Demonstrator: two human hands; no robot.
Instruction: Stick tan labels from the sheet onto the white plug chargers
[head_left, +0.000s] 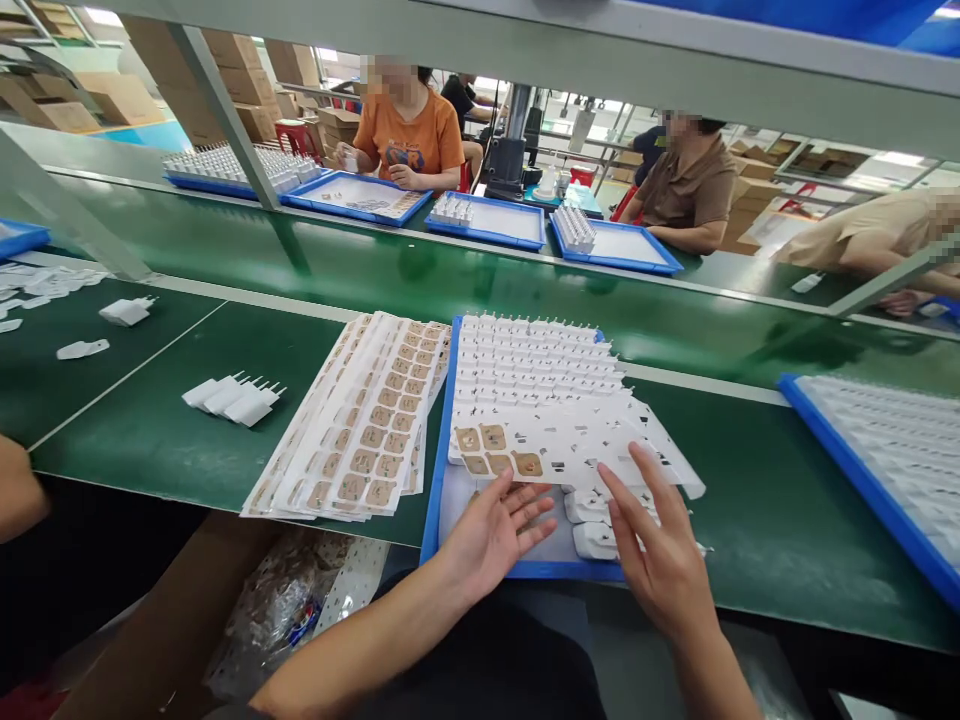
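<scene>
My left hand (491,532) is open, palm turned up and fingers apart, over the front of a blue-rimmed tray (433,500). Its thumb is close to the lower edge of a partly used sticker sheet (570,440), which has a few brown stickers at its left end. To the right, my right hand (660,555) is open with spread fingers, near the sheet's right part. Nothing shows in either hand. The sheet lies over rows of white plug adapters (532,360) with metal pins. More white adapters (596,540) lie between my hands, partly covered by the sheet and my right fingers.
A stack of sticker sheets (360,420) lies left of the tray, and several white adapters (234,398) beyond it. Another filled tray (885,480) stands at right. Across the green conveyor (420,265), people sit behind blue trays (487,222). A neighbour's arm (19,490) shows at left.
</scene>
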